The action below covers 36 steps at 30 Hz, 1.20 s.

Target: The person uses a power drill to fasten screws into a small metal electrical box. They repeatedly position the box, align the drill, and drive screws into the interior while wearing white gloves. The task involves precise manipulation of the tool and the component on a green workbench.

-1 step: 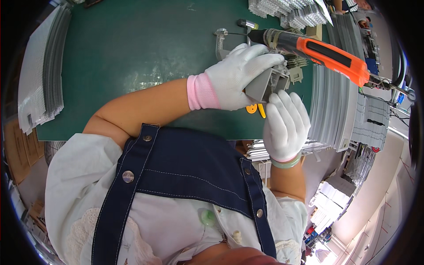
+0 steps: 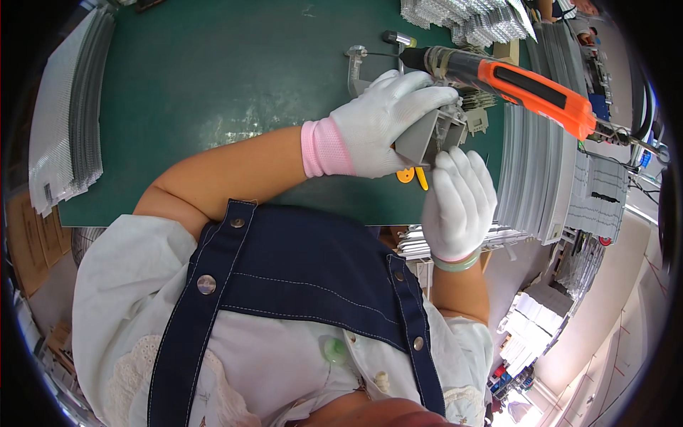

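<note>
My left hand (image 2: 388,121), in a white glove with a pink cuff, is closed round a grey open-ended box-like piece (image 2: 420,139), held tilted over the table. Clear or pale bits show inside it; what they are I cannot make out. My right hand (image 2: 461,206), gloved in white, has its fingers stretched out and side by side. Its fingertips are at the near edge of the grey piece, and its thumb is hidden. Just beyond my left hand hangs an orange and black electric screwdriver (image 2: 533,92), its long thin bit pointing left.
A green table (image 2: 213,85) lies under my hands. Yellow scissor-like handles (image 2: 413,176) sit below the grey piece. A hammer (image 2: 398,39) and a clear bracket (image 2: 354,67) lie near the bit. Stacked grey panels stand left (image 2: 71,107) and right (image 2: 533,164); bubble wrap (image 2: 469,18) is at the back.
My right hand has shifted slightly down and to the left. My left hand, the grey piece and the screwdriver stay where they were.
</note>
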Tool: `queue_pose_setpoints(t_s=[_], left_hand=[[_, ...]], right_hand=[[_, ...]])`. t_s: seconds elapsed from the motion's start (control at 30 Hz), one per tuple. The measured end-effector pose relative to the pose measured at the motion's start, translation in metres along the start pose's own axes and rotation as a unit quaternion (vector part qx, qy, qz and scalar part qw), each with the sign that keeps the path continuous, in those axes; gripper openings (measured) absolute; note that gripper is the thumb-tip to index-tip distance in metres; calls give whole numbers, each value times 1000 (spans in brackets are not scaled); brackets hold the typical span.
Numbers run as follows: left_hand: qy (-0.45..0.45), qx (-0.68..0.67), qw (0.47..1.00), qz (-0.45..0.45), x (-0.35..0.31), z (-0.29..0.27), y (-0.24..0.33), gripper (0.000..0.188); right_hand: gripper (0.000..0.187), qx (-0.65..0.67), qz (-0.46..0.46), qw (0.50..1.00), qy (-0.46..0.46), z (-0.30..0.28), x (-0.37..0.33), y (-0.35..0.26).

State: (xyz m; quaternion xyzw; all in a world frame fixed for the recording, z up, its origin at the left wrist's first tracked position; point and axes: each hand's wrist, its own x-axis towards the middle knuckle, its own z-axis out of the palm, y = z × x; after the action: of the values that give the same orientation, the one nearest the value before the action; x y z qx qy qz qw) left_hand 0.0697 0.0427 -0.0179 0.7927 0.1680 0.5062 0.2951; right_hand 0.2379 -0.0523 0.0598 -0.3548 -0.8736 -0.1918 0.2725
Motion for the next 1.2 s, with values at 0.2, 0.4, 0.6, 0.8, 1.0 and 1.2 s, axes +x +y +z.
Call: queue_pose_setpoints(t_s=[0.2,0.4,0.6,0.8,1.0,1.2], left_hand=[[-9,12,1000,-7,0,-6,0,97],[-25,-58,998,-18,0,-22,35,98],[-130,-204,968,-66,7,-24,81,104],[-263,-310,904,-134,13,-6,115,115],[-324,-415,840,-131,9,32,152,122],[-338,-381,860,-26,-15,99,137,93]], right_hand=[[42,124,236,963,31,9,-16,-34],[53,239,404,833,295,9,-4,-9],[39,447,447,747,205,-15,29,16],[28,371,507,756,183,-65,-8,-11],[30,277,587,737,189,-131,-49,-47],[34,168,624,754,117,-142,-114,-60]])
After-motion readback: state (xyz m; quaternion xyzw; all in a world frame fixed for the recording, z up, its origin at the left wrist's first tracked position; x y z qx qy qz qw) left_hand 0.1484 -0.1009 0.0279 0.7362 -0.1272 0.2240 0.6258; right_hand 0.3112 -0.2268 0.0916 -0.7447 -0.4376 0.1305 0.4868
